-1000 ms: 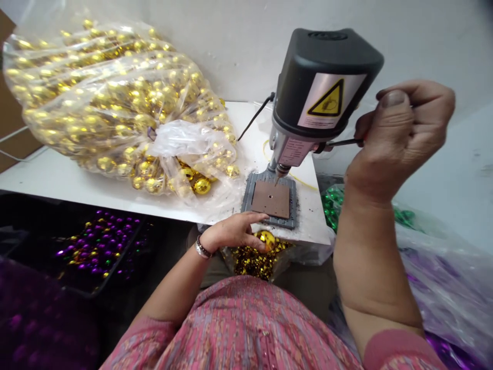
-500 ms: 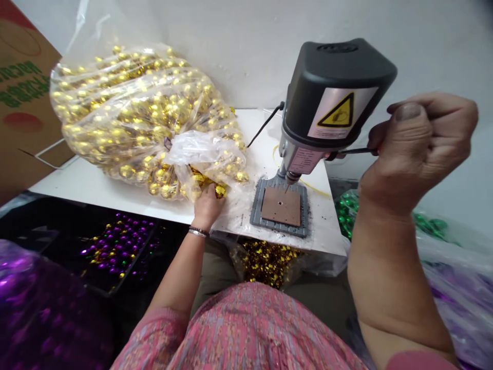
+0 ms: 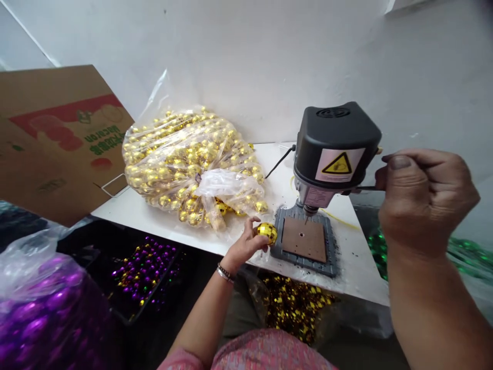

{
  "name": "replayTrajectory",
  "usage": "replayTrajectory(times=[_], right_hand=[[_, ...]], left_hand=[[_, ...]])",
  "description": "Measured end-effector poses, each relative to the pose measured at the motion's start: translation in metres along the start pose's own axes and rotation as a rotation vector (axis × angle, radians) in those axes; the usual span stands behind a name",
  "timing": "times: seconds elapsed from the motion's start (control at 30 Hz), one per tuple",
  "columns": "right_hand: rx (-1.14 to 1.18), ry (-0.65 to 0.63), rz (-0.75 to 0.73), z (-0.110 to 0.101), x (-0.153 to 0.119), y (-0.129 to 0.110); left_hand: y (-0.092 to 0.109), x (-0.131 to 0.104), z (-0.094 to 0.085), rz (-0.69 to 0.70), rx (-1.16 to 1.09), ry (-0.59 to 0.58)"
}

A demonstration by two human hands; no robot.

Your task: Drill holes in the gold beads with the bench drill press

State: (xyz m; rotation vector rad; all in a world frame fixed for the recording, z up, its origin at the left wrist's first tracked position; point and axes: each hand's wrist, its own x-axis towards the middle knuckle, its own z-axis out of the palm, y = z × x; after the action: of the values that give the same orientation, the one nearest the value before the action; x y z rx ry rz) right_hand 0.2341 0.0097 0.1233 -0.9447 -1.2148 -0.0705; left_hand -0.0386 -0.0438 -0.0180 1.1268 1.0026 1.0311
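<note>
The left hand [image 3: 250, 241] grips a gold mirror ball [image 3: 267, 233]; the right hand [image 3: 425, 198] clenches the drill press lever [image 3: 367, 188].

Between the clear bag [image 3: 185, 154] and the drill press [image 3: 335, 149] a gap seems open, crossed by a black cable [image 3: 280, 162].

The ball [image 3: 267, 234] is shiny gold, faceted in a mirror-tile grid. The drill's housing [image 3: 339, 136] is black, its label [image 3: 339, 165] white with a black-edged yellow triangle. The square board [image 3: 304, 239] is brown.
</note>
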Motion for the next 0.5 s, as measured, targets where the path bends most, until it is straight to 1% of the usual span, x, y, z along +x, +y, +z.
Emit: replayTrajectory(times=[0.07,0.13,0.2,0.23,0.27,0.33,0.43,0.5], right_hand=[[0.022,-0.015,0.021,0.003,0.008,0.002],[0.051,-0.037,0.053,0.009,0.02,0.003],[0.052,-0.064,0.093,0.015,0.034,0.002],[0.037,-0.078,0.108,0.017,0.041,0.002],[0.018,-0.086,0.123,0.02,0.047,0.001],[-0.021,-0.105,0.15,0.025,0.057,-0.001],[-0.044,-0.117,0.256,0.032,0.065,-0.003],[-0.024,-0.122,0.285,0.035,0.068,-0.004]], left_hand=[[-0.002,0.002,0.006,-0.06,-0.302,-0.052],[-0.003,0.007,0.013,-0.089,-0.517,-0.027],[-0.003,0.012,0.02,-0.102,-0.622,0.04],[-0.003,0.013,0.024,-0.105,-0.636,0.062],[-0.002,0.014,0.028,-0.106,-0.623,0.069],[0.002,0.016,0.034,-0.095,-0.534,0.045],[0.006,0.021,0.04,-0.07,-0.331,-0.019],[0.007,0.025,0.041,-0.063,-0.168,-0.037]])
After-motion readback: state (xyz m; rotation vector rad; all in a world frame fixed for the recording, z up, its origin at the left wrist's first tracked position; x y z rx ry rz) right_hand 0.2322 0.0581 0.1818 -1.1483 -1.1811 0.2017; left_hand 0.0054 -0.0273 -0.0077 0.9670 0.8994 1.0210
